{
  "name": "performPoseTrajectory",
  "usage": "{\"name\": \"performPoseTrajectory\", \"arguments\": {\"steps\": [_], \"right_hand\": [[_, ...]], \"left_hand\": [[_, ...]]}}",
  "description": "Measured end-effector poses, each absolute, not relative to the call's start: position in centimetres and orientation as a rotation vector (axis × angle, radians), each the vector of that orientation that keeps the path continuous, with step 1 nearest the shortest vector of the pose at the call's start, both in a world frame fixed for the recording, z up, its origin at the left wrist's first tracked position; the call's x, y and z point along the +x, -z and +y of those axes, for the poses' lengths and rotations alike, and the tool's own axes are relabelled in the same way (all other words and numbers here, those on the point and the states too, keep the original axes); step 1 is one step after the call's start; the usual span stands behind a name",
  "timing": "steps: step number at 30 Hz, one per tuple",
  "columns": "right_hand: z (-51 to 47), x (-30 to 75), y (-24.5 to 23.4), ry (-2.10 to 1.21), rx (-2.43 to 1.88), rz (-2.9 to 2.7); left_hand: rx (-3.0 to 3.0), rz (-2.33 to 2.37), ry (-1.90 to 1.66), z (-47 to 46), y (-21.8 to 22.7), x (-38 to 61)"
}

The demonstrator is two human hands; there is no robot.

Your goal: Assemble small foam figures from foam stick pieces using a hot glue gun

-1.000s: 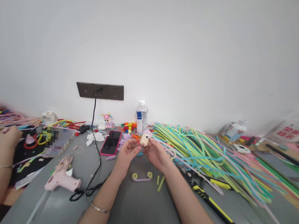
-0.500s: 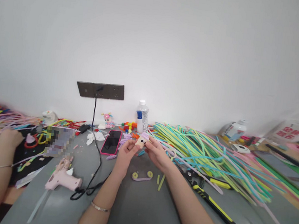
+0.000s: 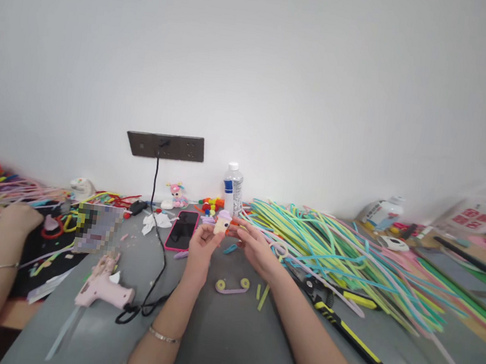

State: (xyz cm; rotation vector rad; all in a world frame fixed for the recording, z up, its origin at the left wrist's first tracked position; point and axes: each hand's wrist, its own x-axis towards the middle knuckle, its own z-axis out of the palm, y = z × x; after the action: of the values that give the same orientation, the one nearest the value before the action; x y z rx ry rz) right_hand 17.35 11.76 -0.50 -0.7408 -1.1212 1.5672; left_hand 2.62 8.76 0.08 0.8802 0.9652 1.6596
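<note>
My left hand (image 3: 201, 251) pinches a small cream doll's head (image 3: 222, 223) with a lilac top and a dark eye, raised above the grey table. Just to its right is my right hand (image 3: 257, 251), fingers stretched toward the head with a small gap between; nothing shows in them. Below both hands lies a lilac strip with curled yellow-green ends (image 3: 232, 287). Short yellow-green pieces (image 3: 263, 298) rest beside it. A phone with a pink edge (image 3: 183, 231) lies left of my left hand.
A pink glue gun (image 3: 105, 292) with a black cord lies left. Yellow-black pliers (image 3: 352, 339) and a heap of pastel pipe cleaners (image 3: 328, 247) fill the right. A bottle (image 3: 233, 189) stands by the wall. Another person's hands (image 3: 18, 221) work at far left.
My left hand has carried the doll's head slightly left and turned it. My right hand, which touched it before, has let go, its fingers now apart from it.
</note>
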Motion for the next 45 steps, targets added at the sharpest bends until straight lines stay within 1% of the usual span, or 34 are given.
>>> {"name": "performPoseTrajectory", "arguments": {"steps": [7, 17, 24, 36, 45], "right_hand": [[11.86, 17.38, 0.64, -1.586, -0.734, -1.083], [11.96, 17.25, 0.45, -1.574, -0.748, -1.04], [12.04, 17.26, 0.54, -1.576, -0.749, -1.026], [12.03, 17.22, 0.57, -1.579, -0.737, -1.022], [11.93, 17.25, 0.4, -1.575, -0.737, -1.02]], "left_hand": [[1.022, 1.026, -1.739, 8.86, 0.24, 2.46], [1.551, 1.219, -2.021, 8.44, 0.51, 2.01], [1.789, 1.273, -2.062, 8.39, 0.39, 2.07], [1.843, 1.305, -2.053, 8.41, 0.55, 2.1], [1.645, 1.292, -1.999, 8.41, 0.61, 2.09]]}}
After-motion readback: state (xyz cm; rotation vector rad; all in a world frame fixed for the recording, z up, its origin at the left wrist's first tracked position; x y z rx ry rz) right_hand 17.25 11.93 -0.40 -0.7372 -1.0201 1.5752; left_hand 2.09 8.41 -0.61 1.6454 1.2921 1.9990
